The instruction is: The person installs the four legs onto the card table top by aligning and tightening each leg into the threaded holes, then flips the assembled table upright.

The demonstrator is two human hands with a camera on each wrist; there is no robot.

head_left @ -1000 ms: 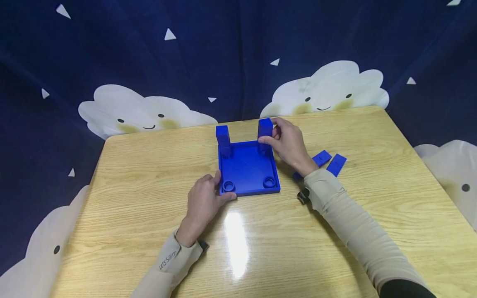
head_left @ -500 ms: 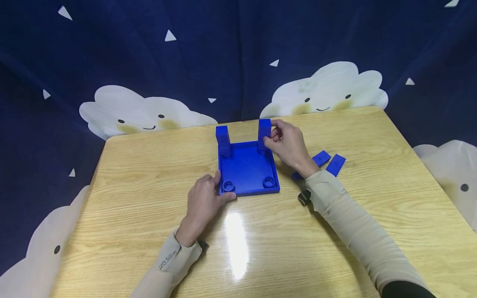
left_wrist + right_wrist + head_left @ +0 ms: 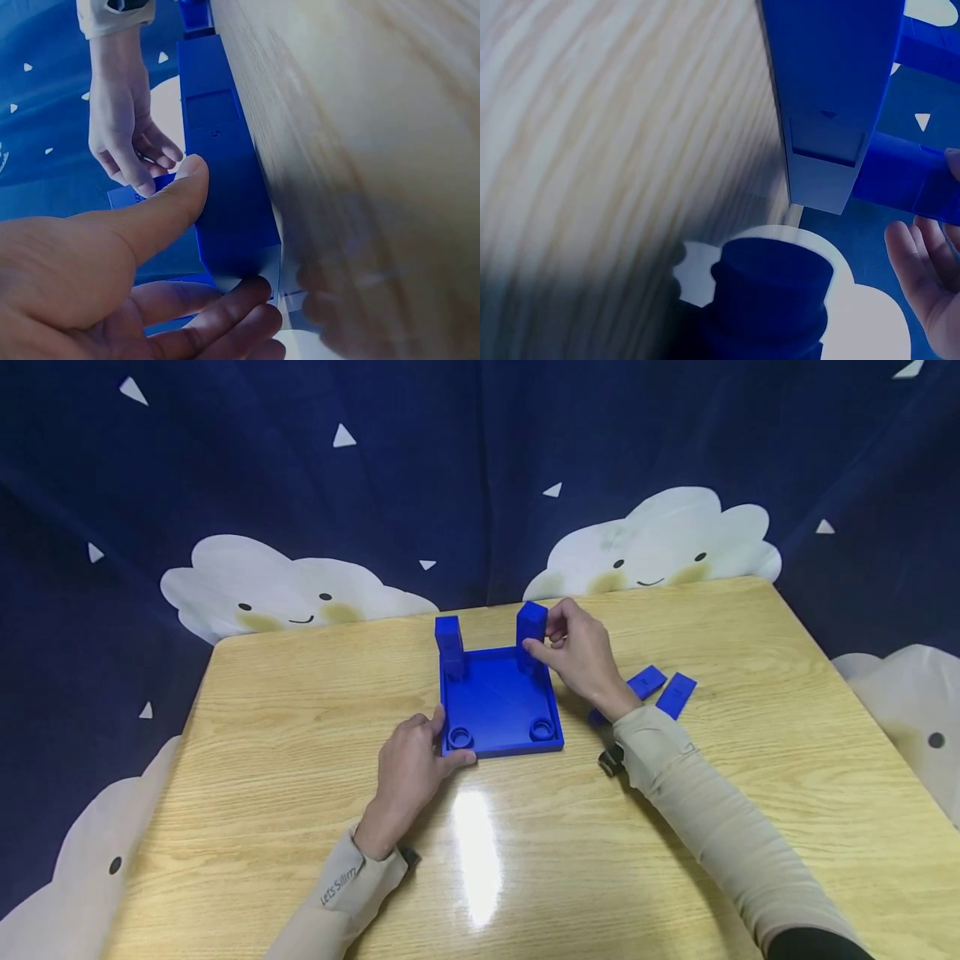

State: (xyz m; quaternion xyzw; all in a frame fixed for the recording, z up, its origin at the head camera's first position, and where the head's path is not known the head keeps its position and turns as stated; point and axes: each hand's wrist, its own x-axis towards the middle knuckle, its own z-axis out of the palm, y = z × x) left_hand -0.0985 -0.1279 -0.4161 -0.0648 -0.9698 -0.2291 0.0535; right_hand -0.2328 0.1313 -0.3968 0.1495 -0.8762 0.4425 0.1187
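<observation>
A square blue tray (image 3: 498, 703) with a raised rim lies on the table. Its near corners carry ring-shaped sockets, one left (image 3: 460, 737) and one right (image 3: 542, 729). At the far-left corner a blue square post (image 3: 448, 639) stands upright. My right hand (image 3: 587, 653) pinches a second blue post (image 3: 531, 623) at the far-right corner, thumb in front and fingers behind. My left hand (image 3: 408, 758) grips the tray's near-left corner, its thumb on the front wall. In the left wrist view the thumb presses the tray's outer wall (image 3: 229, 172). How deep the second post sits is hidden.
Two loose blue pieces, one (image 3: 647, 682) partly behind my right wrist and one (image 3: 677, 695) beside it, lie right of the tray. A dark blue round, stepped end (image 3: 772, 300) shows low in the right wrist view. A patterned curtain (image 3: 480, 485) hangs behind the wooden table (image 3: 300, 718).
The far-right post has turned about its upright axis, first one way, then back, as my right thumb shifted across it. My left hand and the tray have stayed put.
</observation>
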